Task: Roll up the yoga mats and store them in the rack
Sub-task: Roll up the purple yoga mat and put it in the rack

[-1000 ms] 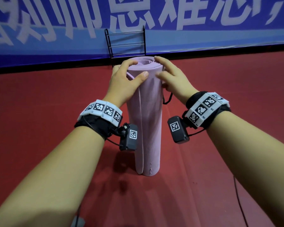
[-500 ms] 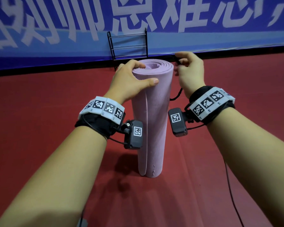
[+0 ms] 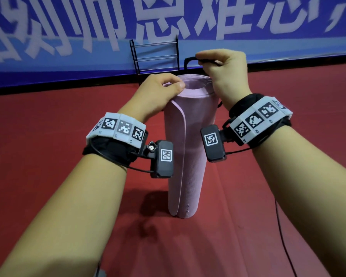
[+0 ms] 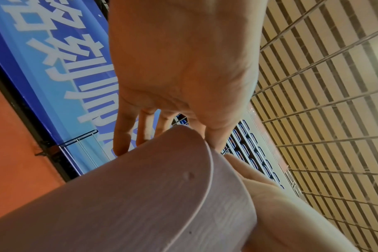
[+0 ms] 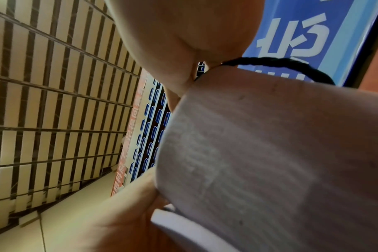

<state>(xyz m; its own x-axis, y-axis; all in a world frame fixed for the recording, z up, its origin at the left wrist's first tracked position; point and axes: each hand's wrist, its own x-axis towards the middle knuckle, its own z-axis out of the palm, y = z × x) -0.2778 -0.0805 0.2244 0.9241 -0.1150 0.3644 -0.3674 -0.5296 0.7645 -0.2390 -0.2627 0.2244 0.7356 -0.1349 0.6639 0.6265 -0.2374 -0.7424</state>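
Mat upright, cord loop held above its top

Mat [image 3: 188, 140] stands on end at frame centre; left hand [image 3: 155, 94] grips its rim, right hand [image 3: 226, 74] pinches the cord [image 3: 190, 60] directly above; rack [image 3: 155, 54] behind.

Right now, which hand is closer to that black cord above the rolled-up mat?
Right. The right hand pinches the black cord itself, just above the pink mat. The left hand sits lower, gripping the mat's top rim, apart from the cord.
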